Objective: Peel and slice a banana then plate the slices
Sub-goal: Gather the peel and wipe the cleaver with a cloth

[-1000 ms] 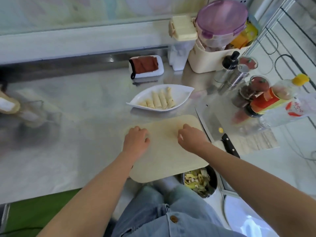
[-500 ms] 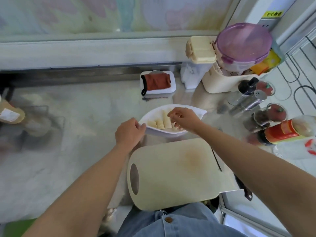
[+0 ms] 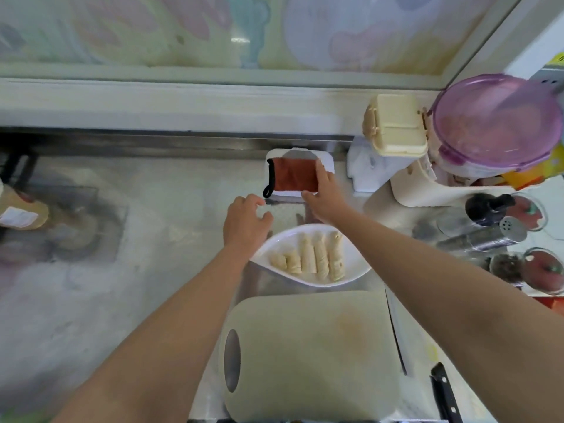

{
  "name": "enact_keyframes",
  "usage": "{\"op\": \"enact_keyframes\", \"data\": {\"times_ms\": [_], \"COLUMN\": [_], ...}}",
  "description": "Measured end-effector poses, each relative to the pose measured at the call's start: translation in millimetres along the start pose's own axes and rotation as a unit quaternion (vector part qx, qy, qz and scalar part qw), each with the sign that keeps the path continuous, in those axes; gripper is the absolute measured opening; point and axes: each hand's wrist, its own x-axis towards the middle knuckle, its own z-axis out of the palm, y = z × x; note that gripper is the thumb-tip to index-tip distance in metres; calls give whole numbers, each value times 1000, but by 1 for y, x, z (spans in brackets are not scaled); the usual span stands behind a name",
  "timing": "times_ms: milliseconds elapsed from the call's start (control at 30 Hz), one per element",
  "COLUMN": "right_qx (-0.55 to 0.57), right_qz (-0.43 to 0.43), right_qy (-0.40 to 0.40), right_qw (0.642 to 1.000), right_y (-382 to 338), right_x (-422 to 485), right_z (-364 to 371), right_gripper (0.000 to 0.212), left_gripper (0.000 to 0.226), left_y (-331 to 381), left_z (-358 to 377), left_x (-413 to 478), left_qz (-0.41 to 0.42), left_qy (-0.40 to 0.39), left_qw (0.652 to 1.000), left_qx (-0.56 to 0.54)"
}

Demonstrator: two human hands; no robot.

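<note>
Slices (image 3: 311, 257) lie on plate (image 3: 358, 270), frame centre. Left hand (image 3: 244, 222) hovers beyond it, loosely curled, empty. Right hand (image 3: 325, 198) touches cloth (image 3: 294, 178), upper centre; grasp indiscernible. Risk: a low forearm tips the plate.

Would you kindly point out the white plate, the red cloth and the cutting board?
white plate (image 3: 358, 264): head view, bare right side just inside the rim.
red cloth (image 3: 294, 178): head view, middle of the fabric.
cutting board (image 3: 314, 355): head view, centre of its top face.
</note>
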Motion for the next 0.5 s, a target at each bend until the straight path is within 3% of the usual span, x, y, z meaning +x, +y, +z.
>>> {"op": "enact_keyframes", "data": {"times_ms": [133, 267, 333, 433, 500], "right_qx": [-28, -78, -90, 126, 304], "right_qz": [23, 59, 36, -14, -3], "right_qy": [20, 50, 69, 44, -5], "right_qw": [999, 994, 993, 991, 953], "right_y": [-1, -2, -6, -21, -35], "right_x": [1, 0, -1, -10, -24], "right_z": [11, 21, 21, 17, 9], "right_gripper": [82, 45, 33, 16, 2], "left_gripper": [27, 27, 26, 32, 44], "left_y": [3, 4, 3, 5, 11], "left_z": [4, 0, -1, -4, -11], "left_x": [0, -3, -5, -6, -8], "left_qz": [-6, -20, -24, -67, -145], "left_qy": [14, 18, 25, 59, 41], "left_qw": [1000, 999, 999, 988, 933], "left_qx": [-15, -25, -38, -124, -327]}}
